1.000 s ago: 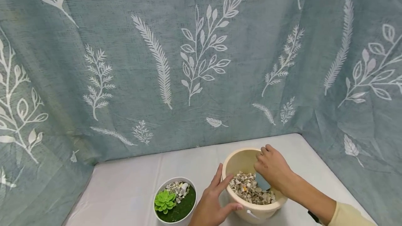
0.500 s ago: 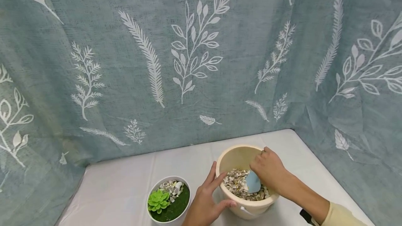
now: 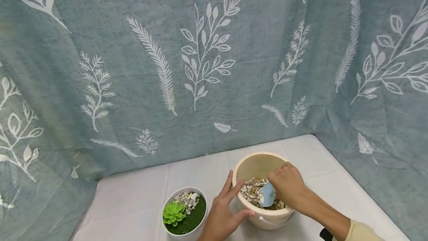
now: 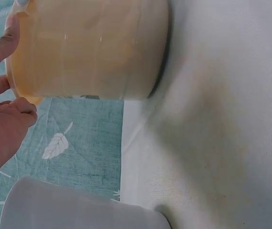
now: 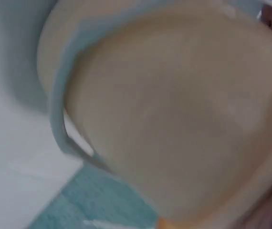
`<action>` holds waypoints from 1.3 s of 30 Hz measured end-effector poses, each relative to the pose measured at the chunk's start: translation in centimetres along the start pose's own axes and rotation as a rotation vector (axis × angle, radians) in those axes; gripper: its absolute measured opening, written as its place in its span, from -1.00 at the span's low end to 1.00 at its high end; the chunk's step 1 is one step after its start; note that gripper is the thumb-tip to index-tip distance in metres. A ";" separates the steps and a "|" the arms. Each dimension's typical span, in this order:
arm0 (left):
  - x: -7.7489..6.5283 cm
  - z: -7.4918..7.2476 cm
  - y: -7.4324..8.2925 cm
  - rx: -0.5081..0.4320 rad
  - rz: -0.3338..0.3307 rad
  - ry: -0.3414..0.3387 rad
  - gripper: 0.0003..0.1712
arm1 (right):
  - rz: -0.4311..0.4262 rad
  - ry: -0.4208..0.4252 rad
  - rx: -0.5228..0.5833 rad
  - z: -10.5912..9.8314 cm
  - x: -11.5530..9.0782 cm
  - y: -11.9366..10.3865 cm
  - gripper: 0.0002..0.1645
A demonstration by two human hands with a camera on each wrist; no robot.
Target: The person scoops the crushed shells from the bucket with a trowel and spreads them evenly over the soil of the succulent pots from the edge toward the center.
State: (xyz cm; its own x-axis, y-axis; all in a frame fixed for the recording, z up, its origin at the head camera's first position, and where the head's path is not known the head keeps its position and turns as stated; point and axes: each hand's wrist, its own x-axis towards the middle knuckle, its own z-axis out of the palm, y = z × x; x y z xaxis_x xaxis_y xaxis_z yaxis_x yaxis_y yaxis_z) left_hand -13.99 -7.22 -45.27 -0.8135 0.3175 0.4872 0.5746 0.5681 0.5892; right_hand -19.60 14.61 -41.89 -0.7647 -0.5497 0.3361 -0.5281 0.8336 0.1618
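A cream bucket (image 3: 260, 222) stands on the white-covered table, partly filled with small shells and gravel (image 3: 250, 189). My left hand (image 3: 220, 211) holds its left rim, the index fingertip over the edge and the thumb along the outer front. Down inside the bucket, my right hand (image 3: 289, 187) grips a small light-blue shovel (image 3: 268, 195); its handle is hidden within the fist. The shovel's blade lies against the shells. In the right wrist view, the bucket's outer wall (image 5: 174, 105) and pale carrying handle (image 5: 59, 100) block sight of the shovel.
Left of the bucket sits a white round pot (image 3: 204, 218) with a green succulent (image 3: 174, 213), green turf and some shells. Leaf-printed blue-green cloth (image 3: 200, 129) hangs behind and along both sides of the white table (image 3: 133, 200).
The shovel has shifted leftward from the bucket's right side into the shells, its blade now showing more. My right hand has moved slightly with it; my left hand stays at the rim.
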 end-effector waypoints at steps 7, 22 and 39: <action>-0.2 -0.1 -0.3 0.000 -0.004 -0.003 -0.14 | 0.120 -0.060 0.097 -0.2 0.2 -0.8 -0.65; 0.1 0.4 0.1 -0.012 -0.009 0.019 -0.12 | 0.203 -0.061 0.128 -3.2 -0.4 0.2 -0.66; 0.0 -0.1 0.0 -0.018 -0.064 -0.012 -0.09 | 0.307 -0.010 0.269 -4.2 -1.3 0.4 -0.86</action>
State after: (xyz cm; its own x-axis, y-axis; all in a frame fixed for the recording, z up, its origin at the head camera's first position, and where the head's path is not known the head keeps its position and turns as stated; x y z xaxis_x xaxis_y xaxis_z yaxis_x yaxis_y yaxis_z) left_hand -14.00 -7.24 -45.21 -0.8494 0.2901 0.4409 0.5231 0.5736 0.6303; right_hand -17.31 15.88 -38.34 -0.9048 -0.2791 0.3216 -0.3513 0.9161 -0.1934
